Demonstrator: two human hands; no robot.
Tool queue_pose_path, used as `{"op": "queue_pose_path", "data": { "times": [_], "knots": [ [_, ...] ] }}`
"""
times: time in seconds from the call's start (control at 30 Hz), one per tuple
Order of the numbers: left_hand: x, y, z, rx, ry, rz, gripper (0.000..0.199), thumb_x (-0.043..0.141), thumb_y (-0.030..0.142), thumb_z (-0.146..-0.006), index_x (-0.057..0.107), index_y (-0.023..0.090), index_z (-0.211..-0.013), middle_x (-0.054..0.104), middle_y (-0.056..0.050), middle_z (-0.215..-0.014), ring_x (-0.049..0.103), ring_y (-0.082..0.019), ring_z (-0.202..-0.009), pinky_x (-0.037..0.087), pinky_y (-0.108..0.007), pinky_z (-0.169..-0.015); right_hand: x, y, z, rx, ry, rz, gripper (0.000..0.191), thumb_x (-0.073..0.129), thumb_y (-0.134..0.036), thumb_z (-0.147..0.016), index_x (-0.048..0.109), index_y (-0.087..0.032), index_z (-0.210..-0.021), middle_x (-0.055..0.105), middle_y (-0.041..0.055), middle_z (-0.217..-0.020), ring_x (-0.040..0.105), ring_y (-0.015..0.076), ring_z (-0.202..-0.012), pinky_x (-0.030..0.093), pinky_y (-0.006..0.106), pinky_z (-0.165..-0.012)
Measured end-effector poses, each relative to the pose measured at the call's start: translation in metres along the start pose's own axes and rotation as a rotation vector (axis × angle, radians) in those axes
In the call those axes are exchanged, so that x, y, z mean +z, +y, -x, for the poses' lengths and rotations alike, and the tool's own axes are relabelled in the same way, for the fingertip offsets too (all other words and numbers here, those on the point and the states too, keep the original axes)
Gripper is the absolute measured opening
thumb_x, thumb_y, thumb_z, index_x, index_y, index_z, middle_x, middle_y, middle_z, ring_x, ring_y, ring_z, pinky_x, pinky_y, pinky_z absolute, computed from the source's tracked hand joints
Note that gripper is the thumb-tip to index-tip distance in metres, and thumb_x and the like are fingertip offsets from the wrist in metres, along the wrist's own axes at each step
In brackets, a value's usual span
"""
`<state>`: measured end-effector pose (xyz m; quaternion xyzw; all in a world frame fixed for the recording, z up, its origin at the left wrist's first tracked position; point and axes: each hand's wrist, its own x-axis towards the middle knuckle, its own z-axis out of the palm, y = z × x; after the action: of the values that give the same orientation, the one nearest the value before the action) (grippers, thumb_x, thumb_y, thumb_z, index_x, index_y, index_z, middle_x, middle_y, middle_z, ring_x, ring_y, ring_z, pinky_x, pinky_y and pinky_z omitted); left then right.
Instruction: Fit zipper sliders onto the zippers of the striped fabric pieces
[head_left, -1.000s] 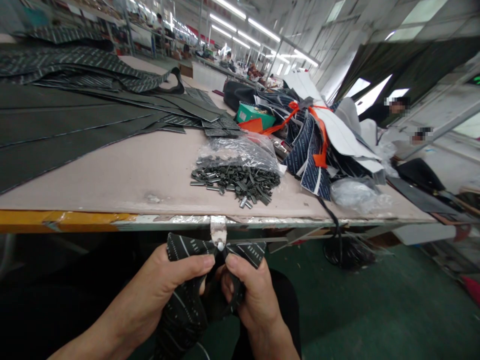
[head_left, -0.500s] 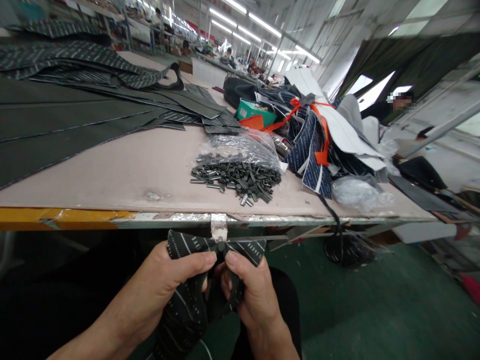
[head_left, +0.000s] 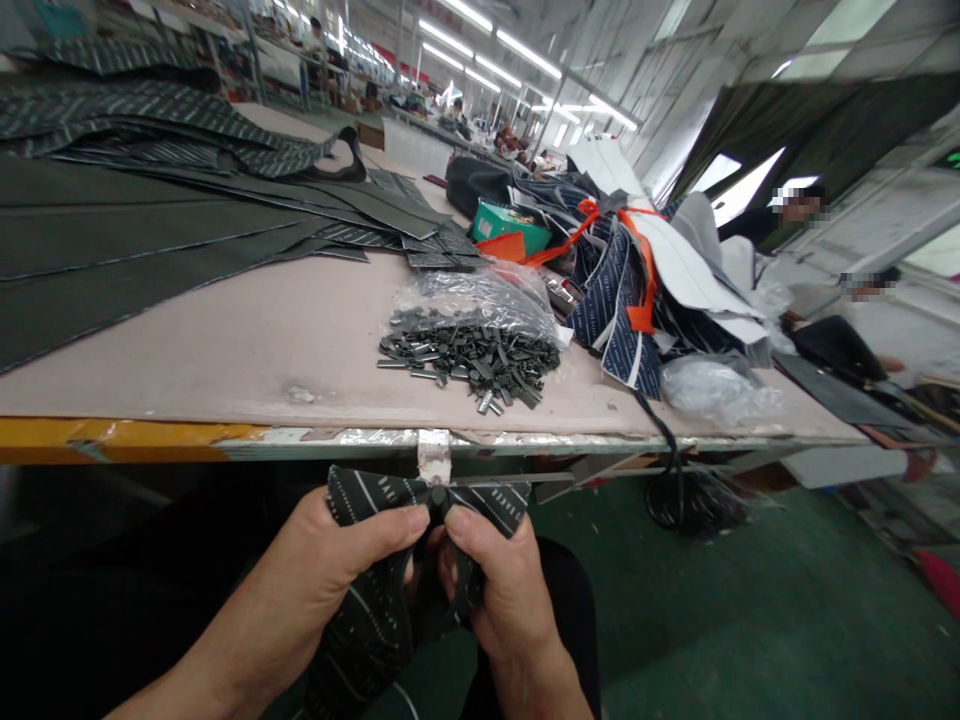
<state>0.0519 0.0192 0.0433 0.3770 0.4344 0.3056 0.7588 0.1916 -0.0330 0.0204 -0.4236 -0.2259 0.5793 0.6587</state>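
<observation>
My left hand is closed on a dark printed fabric piece with white stripes and lettering, its thumb pressed along the top. From the other side, my right hand grips the same fabric, so the thumb tips lie close together. Between them sits a small dark round part, right below a pale metal bracket on the table edge. Folds of the fabric hang under both hands. Most of my curled fingers are hidden by the cloth.
Small dark metal pieces spill from a clear plastic bag on the table. Dark strips are stacked left. A green box and blue printed pieces tied with orange ribbon lie right. A person is beyond.
Hardly anything differs. The view has shifted slightly, and both hands keep their grip on the fabric under the bracket. At the far right, part of another person now shows.
</observation>
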Motion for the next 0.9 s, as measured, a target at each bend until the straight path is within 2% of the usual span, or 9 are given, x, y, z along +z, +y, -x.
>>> {"op": "queue_pose_path", "data": {
  "times": [0.4, 0.57, 0.77, 0.9],
  "knots": [
    [-0.0017, -0.0021, 0.0001, -0.052, 0.011, -0.008, 0.036, 0.087, 0.047, -0.061, 0.067, 0.018, -0.059, 0.067, -0.001, -0.058, 0.058, -0.019, -0.057, 0.051, -0.03, -0.06, 0.0022, -0.0018, 0.0017, -0.012, -0.068, -0.029, 0.032, 0.089, -0.04, -0.073, 0.071, -0.016, -0.062, 0.051, -0.0048, -0.047, 0.035, 0.0044, -0.039, 0.027, 0.016, -0.037],
    [-0.001, -0.0007, 0.0008, -0.022, 0.005, -0.004, 0.032, 0.087, 0.045, -0.063, 0.068, 0.019, -0.059, 0.066, 0.001, -0.056, 0.059, -0.017, -0.055, 0.05, -0.028, -0.058, -0.0011, 0.0021, 0.001, -0.026, -0.043, -0.009, 0.03, 0.089, -0.04, -0.073, 0.072, -0.017, -0.064, 0.052, -0.0052, -0.047, 0.038, 0.0053, -0.039, 0.031, 0.016, -0.038],
    [0.0009, 0.0037, 0.001, -0.022, 0.016, 0.046, 0.029, 0.092, 0.039, -0.057, 0.07, 0.019, -0.057, 0.067, 0.002, -0.053, 0.059, -0.015, -0.051, 0.05, -0.024, -0.052, -0.0063, 0.007, 0.0021, -0.025, -0.003, 0.038, 0.031, 0.09, -0.04, -0.073, 0.071, -0.018, -0.062, 0.054, -0.0054, -0.046, 0.04, 0.0061, -0.039, 0.035, 0.017, -0.038],
    [-0.0011, 0.0012, -0.0009, 0.024, -0.003, 0.001, 0.027, 0.09, 0.038, -0.063, 0.072, 0.02, -0.058, 0.07, 0.002, -0.055, 0.061, -0.015, -0.052, 0.052, -0.023, -0.053, -0.0061, 0.0073, 0.0043, -0.058, 0.043, 0.07, 0.026, 0.09, -0.038, -0.074, 0.074, -0.018, -0.066, 0.06, -0.0045, -0.05, 0.044, 0.0074, -0.041, 0.04, 0.018, -0.04]
  ]
}}
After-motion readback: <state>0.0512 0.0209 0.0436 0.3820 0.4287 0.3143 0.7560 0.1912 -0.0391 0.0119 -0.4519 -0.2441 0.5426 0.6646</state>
